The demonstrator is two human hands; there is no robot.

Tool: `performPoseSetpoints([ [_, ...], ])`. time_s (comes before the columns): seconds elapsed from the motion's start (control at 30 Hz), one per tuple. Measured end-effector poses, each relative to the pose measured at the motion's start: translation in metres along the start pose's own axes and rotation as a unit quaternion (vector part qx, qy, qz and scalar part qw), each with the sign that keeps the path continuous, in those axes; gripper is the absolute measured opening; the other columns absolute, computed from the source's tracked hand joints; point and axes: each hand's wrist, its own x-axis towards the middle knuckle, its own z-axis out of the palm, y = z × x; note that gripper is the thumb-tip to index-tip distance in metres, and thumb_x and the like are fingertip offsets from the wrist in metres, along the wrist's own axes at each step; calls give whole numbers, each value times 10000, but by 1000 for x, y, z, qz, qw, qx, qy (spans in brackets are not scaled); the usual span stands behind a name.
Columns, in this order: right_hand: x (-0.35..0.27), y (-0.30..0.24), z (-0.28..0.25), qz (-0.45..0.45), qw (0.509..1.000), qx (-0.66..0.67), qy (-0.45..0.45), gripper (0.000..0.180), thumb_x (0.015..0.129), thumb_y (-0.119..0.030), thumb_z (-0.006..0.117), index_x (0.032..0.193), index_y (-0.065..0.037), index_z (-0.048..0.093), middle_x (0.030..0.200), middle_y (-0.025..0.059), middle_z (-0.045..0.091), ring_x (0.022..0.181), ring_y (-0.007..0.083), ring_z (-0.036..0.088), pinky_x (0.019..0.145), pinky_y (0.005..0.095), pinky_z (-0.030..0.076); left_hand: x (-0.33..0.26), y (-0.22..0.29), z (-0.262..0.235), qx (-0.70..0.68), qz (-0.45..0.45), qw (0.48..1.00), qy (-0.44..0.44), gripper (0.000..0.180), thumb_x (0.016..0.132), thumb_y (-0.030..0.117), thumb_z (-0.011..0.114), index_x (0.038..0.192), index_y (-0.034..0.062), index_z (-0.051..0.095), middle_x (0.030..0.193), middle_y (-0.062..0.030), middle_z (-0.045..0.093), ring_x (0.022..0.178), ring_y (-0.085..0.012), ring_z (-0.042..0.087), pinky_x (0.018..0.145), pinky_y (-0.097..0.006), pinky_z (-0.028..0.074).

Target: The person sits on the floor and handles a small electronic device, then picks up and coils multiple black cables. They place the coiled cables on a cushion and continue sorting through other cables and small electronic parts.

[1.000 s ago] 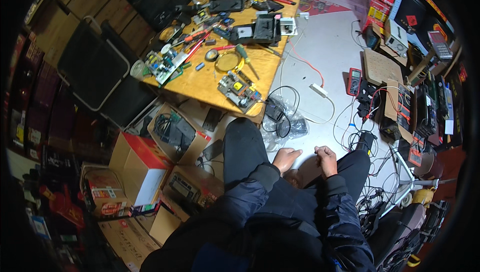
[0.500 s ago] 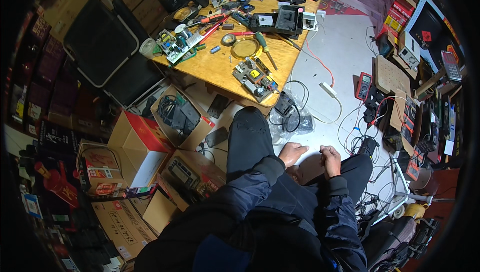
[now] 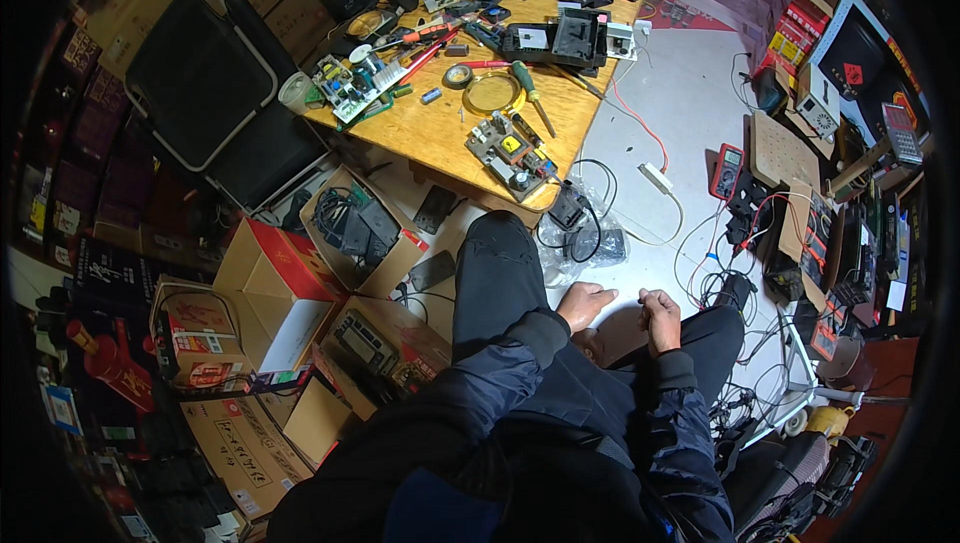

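The left hand (image 3: pixel 583 308) was half curled, thumb pointing toward the right hand (image 3: pixel 660 322), itself bent into a loose fist; with the palms out of sight, whether either pinched something small could not be told. Just beyond the left hand, a plastic bag (image 3: pixel 563 265) lay on the floor (image 3: pixel 690 103), its dark contents (image 3: pixel 609 249) blurred. Farther beyond, a circuit board (image 3: pixel 508 155) sat on the table (image 3: pixel 415 138).

Crumpled clear plastic bag (image 3: pixel 562 267) on pale floor (image 3: pixel 700 93), near wooden table (image 3: pixel 415 143); black cable (image 3: pixel 600 234) looped across it.
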Motion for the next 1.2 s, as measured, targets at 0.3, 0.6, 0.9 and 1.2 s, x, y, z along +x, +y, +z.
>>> performPoseSetpoints([
  [0.3,0,0,0,-12,1000,-7,1,228,972,-183,660,782,-65,617,574,-17,509,493,77,429,482,243,342,-1,1,0,6,-17,1000,0,452,951,340,706,656,18,590,604,18,502,587,-72,406,524,-308,357],
  [0.6,2,3,-2,-16,1000,-11,-6,228,974,-195,657,792,-72,593,591,-27,480,512,81,427,499,251,359,-1,-1,1,-3,-8,1000,1,459,954,325,707,630,29,573,593,33,476,587,-66,385,520,-304,347],
  [0.9,-6,7,3,8,997,-64,-52,114,935,-93,649,838,-32,658,645,3,570,534,86,482,520,241,395,0,4,3,-32,2,999,10,450,954,286,705,614,43,537,601,41,440,604,-62,363,525,-306,327],
  [1.2,-29,61,42,-65,799,-470,-371,269,859,-119,651,1082,15,719,907,133,754,775,317,681,708,389,531,-20,77,-27,13,129,990,-47,422,971,218,672,634,23,509,603,43,377,632,-51,342,547,-308,329],
])
